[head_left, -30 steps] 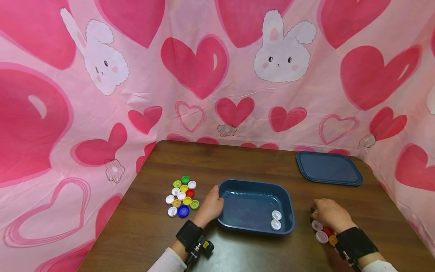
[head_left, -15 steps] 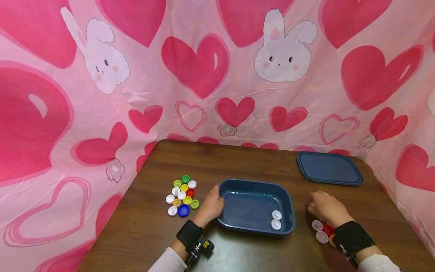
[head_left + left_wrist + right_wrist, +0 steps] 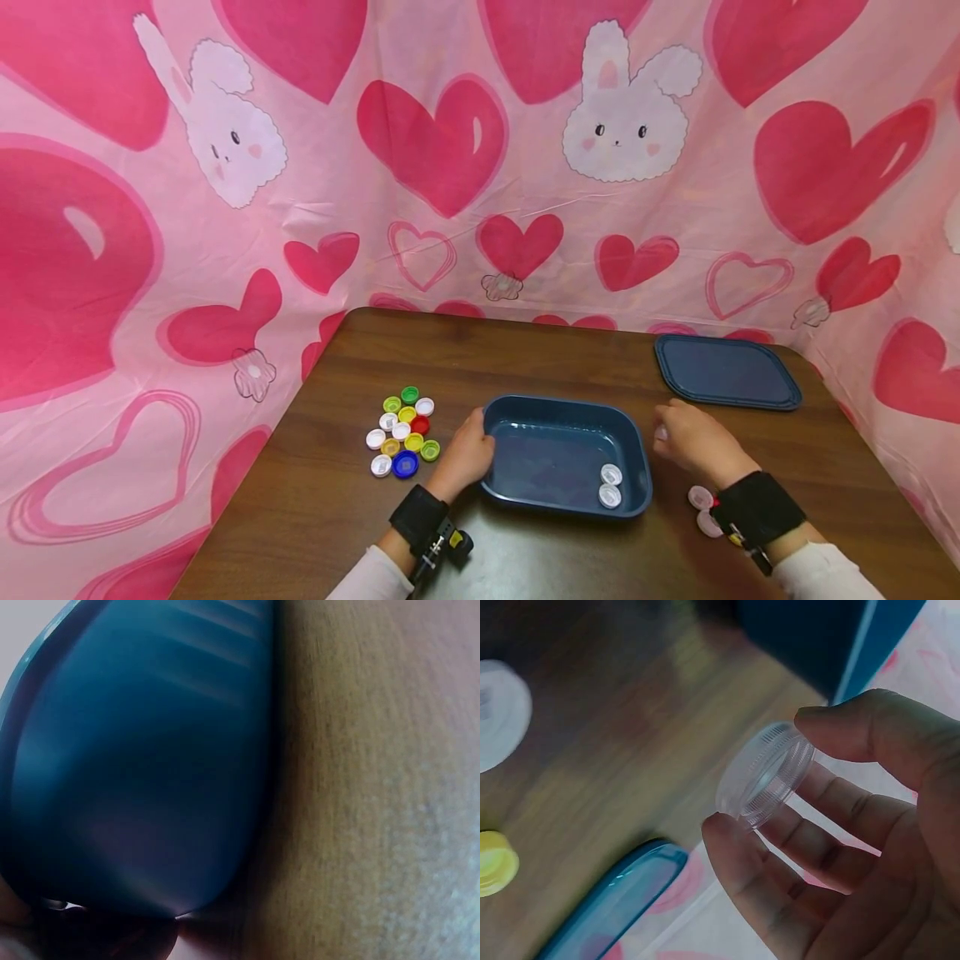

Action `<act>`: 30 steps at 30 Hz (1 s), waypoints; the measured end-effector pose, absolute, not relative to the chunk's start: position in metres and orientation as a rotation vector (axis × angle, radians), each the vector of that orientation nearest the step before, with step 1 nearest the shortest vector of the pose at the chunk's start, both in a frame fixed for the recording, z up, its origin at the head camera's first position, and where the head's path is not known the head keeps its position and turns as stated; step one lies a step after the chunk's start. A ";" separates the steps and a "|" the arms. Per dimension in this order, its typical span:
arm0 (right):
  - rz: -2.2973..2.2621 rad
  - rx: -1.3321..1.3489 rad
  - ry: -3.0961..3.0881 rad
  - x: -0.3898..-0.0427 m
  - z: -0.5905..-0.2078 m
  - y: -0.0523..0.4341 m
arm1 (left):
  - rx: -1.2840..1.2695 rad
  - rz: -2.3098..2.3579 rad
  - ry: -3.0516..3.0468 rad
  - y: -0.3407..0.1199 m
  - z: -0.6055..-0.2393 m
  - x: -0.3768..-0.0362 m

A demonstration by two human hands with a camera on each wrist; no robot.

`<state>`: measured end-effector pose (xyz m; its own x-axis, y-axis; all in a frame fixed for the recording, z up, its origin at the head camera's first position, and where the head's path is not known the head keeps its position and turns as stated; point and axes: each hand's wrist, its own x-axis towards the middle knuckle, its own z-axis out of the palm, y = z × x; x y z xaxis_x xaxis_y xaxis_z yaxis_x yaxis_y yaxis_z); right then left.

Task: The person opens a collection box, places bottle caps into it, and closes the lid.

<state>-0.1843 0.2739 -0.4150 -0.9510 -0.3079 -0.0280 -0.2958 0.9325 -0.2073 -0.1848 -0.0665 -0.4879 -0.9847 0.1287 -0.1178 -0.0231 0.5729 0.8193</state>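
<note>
My left hand [image 3: 467, 448] grips the left rim of a dark blue rectangular basin [image 3: 540, 457] on the table. Seen from the left wrist, the basin's outer wall [image 3: 150, 750] fills much of the view, and only dark bits of the hand show at the bottom. Just right of the basin, my right hand [image 3: 692, 433] is raised above the table. Between thumb and fingertips it pinches a clear plastic bottle cap [image 3: 739, 776], tilted on its side. Two white caps [image 3: 611, 486] lie inside the basin at its right end.
Left of the basin lies a cluster of several coloured caps [image 3: 401, 432]. Pale caps [image 3: 701, 498] lie below my right wrist, which partly hides red and yellow ones. A flat blue tray [image 3: 727, 372] sits at the back right. A patterned cloth [image 3: 427, 150] hangs behind the table.
My right hand has moved left and away from the right-hand caps towards the basin, carrying the clear bottle cap. My left hand and the basin have stayed put.
</note>
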 end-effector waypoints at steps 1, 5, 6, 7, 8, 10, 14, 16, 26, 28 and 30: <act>-0.313 -0.499 3.043 -0.184 -0.414 0.271 | 0.090 1.376 2.639 -0.066 -0.488 -0.184; -0.353 -0.573 3.047 -0.183 -0.408 0.258 | 0.087 1.376 2.639 -0.067 -0.487 -0.184; -0.359 -0.569 3.039 -0.183 -0.406 0.254 | 0.084 1.375 2.638 -0.067 -0.487 -0.184; -0.359 -0.582 3.034 -0.183 -0.405 0.250 | 0.083 1.374 2.637 -0.067 -0.487 -0.184; -0.360 -0.580 3.021 -0.183 -0.403 0.247 | 0.084 1.372 2.638 -0.067 -0.487 -0.184; -0.348 -0.561 2.996 -0.183 -0.401 0.239 | 0.089 1.373 2.640 -0.067 -0.487 -0.185; -0.330 -0.560 2.938 -0.186 -0.401 0.225 | 0.095 1.383 2.637 -0.066 -0.487 -0.184; -0.325 -0.568 2.918 -0.188 -0.403 0.219 | 0.092 1.390 2.632 -0.066 -0.487 -0.184; -0.295 -0.602 2.869 -0.195 -0.422 0.203 | 0.088 1.409 2.603 -0.065 -0.485 -0.184; -0.286 -0.609 2.875 -0.195 -0.425 0.202 | 0.088 1.404 2.609 -0.066 -0.485 -0.183; -0.278 -0.608 2.889 -0.195 -0.428 0.200 | 0.092 1.396 2.617 -0.066 -0.485 -0.183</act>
